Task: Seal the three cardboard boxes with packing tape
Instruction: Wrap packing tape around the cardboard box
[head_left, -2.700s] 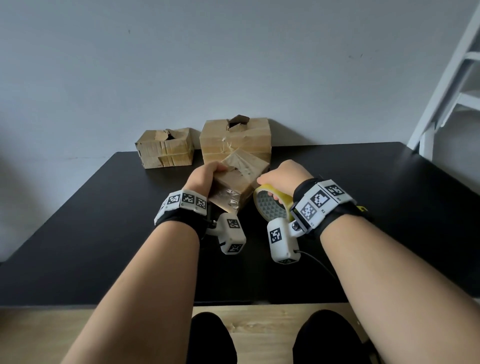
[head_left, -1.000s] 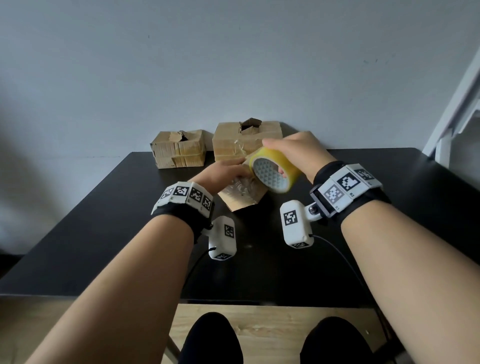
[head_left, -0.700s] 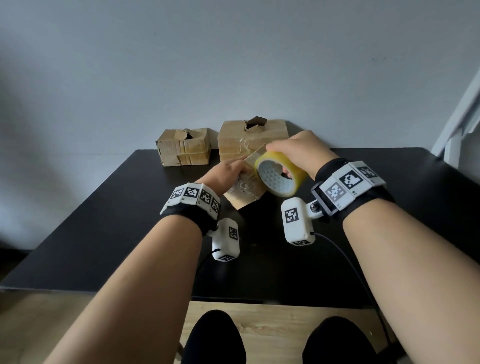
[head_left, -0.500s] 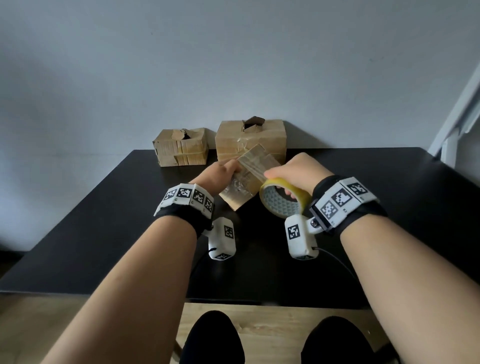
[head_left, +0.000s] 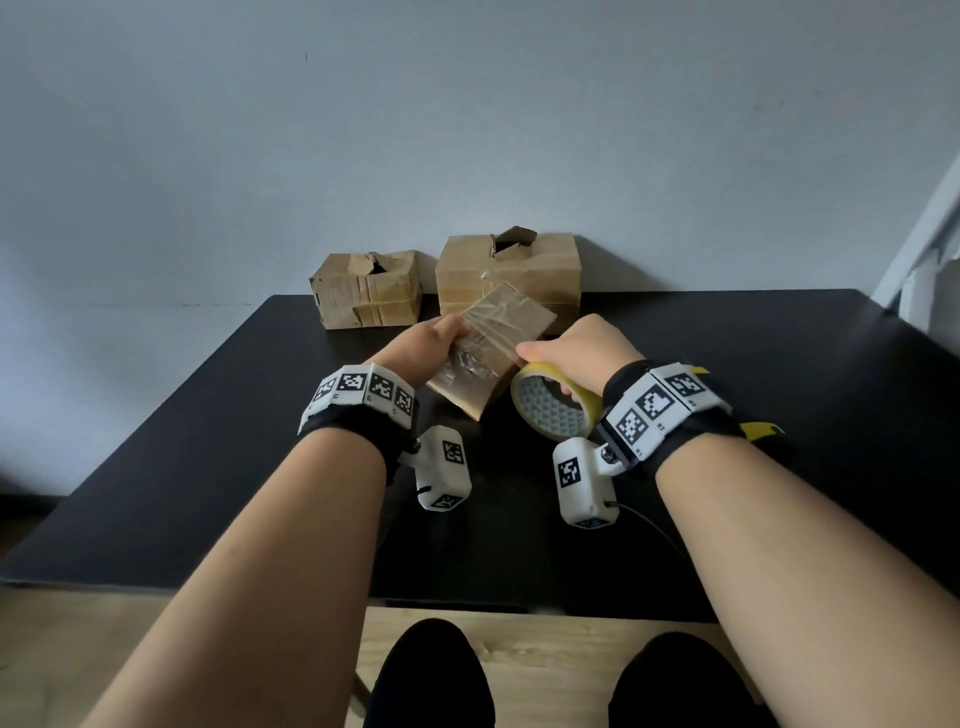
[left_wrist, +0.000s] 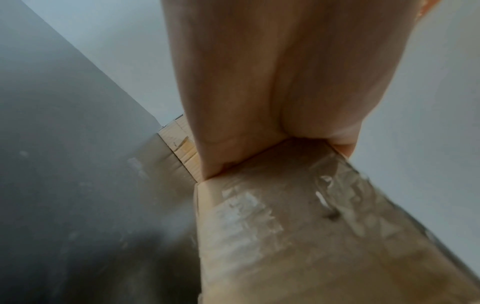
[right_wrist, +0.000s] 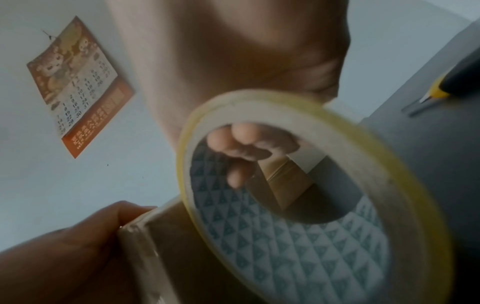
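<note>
Since 0.5 s ago, tape roll (head_left: 555, 408) dropped slightly, right of the held box (head_left: 485, 358). Right hand (head_left: 574, 353) grips roll; left hand (head_left: 421, 351) grips box above table (head_left: 208, 441). Strand possibly attached; view blurred. Risk: slack tape wrinkling, box twisting.

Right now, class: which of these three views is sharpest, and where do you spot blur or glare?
Head view: sharpest, dim even light, glare on the film over the held box. Left wrist view: soft throughout, the left hand fills it. Right wrist view: the tape roll is smeared at its near rim; the wall calendar stays readable.
</note>
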